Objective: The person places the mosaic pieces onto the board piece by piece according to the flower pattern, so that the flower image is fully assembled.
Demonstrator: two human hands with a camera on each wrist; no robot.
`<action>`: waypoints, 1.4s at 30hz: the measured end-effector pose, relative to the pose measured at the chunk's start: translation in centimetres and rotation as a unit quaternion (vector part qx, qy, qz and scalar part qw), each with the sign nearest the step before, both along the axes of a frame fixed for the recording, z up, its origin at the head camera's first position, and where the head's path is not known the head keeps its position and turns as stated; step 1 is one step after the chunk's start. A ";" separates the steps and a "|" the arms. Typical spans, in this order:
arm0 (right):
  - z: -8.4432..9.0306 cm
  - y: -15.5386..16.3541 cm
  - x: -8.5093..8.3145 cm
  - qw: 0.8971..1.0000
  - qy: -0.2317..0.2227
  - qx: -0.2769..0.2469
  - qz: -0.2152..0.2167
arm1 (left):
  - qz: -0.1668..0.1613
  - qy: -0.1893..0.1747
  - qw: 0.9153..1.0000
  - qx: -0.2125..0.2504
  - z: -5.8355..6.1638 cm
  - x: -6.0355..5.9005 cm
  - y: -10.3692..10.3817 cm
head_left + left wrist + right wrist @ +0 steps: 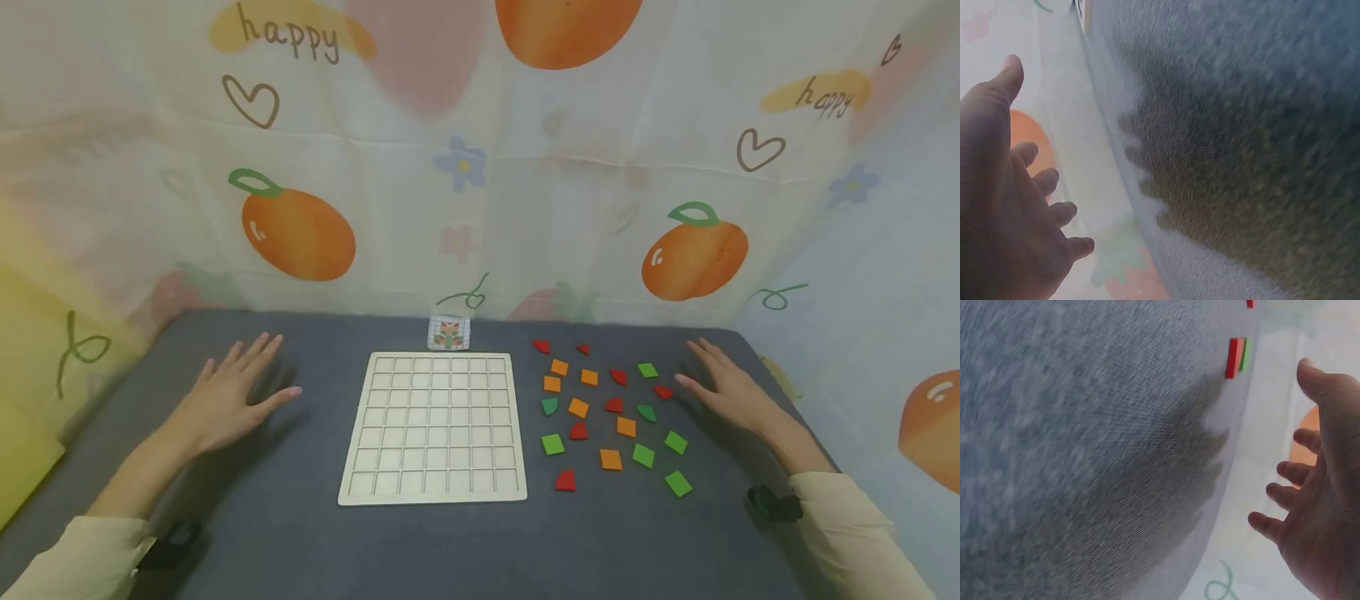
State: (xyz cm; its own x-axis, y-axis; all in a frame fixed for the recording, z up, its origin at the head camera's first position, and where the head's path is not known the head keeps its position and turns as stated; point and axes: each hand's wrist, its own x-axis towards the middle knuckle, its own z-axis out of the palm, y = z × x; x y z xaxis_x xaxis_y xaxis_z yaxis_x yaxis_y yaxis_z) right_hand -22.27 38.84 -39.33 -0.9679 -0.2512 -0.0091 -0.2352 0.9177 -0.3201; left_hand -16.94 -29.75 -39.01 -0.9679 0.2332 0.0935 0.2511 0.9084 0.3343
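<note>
A pale wooden grid board (pixel 433 428) with empty square cells lies in the middle of the grey table (pixel 300 533). To its right lie several loose red, orange and green tiles (pixel 611 408). A small pattern card (pixel 448 332) stands behind the board. My left hand (pixel 228 396) hovers flat over the cloth to the left of the board, fingers spread, holding nothing. My right hand (pixel 723 383) hovers flat just right of the tiles, also empty. The left wrist view shows the left hand (pixel 1010 206) above its shadow; the right wrist view shows the right hand (pixel 1322 506) the same way.
A fruit-printed cloth backdrop (pixel 480 167) rises behind and beside the table. A red tile and a green tile (pixel 1235 357) show edge-on in the right wrist view. Black wrist straps (pixel 772 504) sit at both cuffs.
</note>
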 end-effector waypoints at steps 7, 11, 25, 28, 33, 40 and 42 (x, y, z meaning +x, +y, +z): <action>1.0 -1.8 0.2 0.996 0.061 0.019 0.056 | -0.025 -0.009 1.000 0.014 -0.1 0.6 1.2; 1.7 -3.2 0.3 0.993 0.082 0.024 0.084 | -0.034 -0.014 0.999 0.016 -0.2 0.9 1.8; 2.0 -6.5 -0.7 0.983 0.110 -0.014 0.145 | -0.076 -0.046 0.996 0.022 -1.0 2.5 4.8; 1.5 -7.0 -1.1 0.980 0.129 -0.044 0.148 | -0.087 -0.051 0.995 0.021 -1.2 3.0 5.5; 0.7 -7.7 -2.0 0.971 0.151 -0.109 0.150 | -0.105 -0.073 0.992 0.008 -1.6 4.1 6.5; -0.3 -9.4 -3.3 0.966 0.123 -0.180 0.139 | -0.132 -0.104 0.986 0.002 -2.0 5.0 7.2; -0.5 -10.2 -3.7 0.966 0.112 -0.189 0.137 | -0.137 -0.110 0.984 0.005 -2.0 5.0 7.4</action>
State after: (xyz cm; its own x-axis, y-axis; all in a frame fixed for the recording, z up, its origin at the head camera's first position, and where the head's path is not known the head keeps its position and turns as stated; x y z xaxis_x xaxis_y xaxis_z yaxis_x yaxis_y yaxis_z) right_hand -25.93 28.66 -39.80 -0.8314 -0.4434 0.3348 -0.5551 0.6381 -0.5336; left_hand -11.92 -22.38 -40.98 -0.8654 0.4893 -0.1078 0.4074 0.8125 0.4170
